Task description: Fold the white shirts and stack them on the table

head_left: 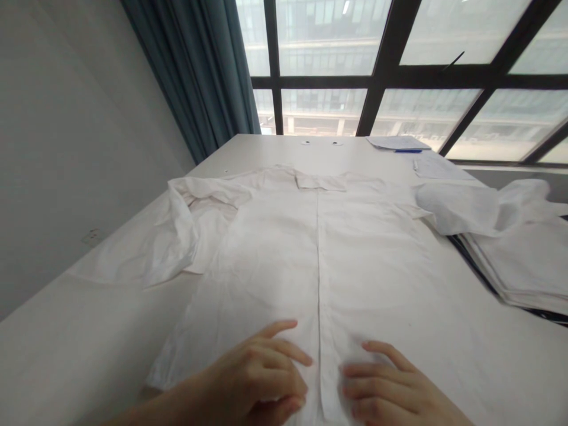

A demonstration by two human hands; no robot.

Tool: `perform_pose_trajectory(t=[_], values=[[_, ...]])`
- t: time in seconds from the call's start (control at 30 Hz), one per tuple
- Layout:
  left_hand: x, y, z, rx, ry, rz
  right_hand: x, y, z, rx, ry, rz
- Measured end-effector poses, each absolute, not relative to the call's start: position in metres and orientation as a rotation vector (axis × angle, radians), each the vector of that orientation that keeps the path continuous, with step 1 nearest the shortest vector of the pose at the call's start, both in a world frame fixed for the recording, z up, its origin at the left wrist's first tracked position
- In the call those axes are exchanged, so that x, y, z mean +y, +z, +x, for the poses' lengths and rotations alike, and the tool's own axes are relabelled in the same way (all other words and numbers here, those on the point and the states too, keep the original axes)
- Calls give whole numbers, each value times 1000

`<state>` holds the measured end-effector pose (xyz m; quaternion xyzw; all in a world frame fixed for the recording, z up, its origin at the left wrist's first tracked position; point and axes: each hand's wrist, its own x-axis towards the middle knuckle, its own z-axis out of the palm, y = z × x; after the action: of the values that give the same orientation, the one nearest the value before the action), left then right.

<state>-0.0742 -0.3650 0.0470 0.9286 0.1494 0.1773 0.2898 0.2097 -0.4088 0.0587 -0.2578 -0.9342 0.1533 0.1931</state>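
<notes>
A white long-sleeved shirt lies spread on the table, front up, its collar at the far end. The front placket runs down the middle toward me. My left hand is over the lower front, just left of the placket. Its thumb and forefinger come together in a pinch, while other fingers stick out; whether cloth is between the tips is hidden. Right of the placket, my right hand has its fingers stretched out and apart, low over the cloth, holding nothing. The left-side sleeve lies bent and rumpled.
Folded white cloth is stacked at the right on something dark, partly under the other sleeve. Papers and a blue pen rest at the table's far right. Beyond are a window and a blue curtain; a wall borders the left.
</notes>
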Motion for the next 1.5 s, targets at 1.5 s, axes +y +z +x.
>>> perform_pose_trajectory(t=[1.5], values=[[-367, 59, -66, 443, 150, 2782, -199, 7, 201, -2592, 188, -1506]])
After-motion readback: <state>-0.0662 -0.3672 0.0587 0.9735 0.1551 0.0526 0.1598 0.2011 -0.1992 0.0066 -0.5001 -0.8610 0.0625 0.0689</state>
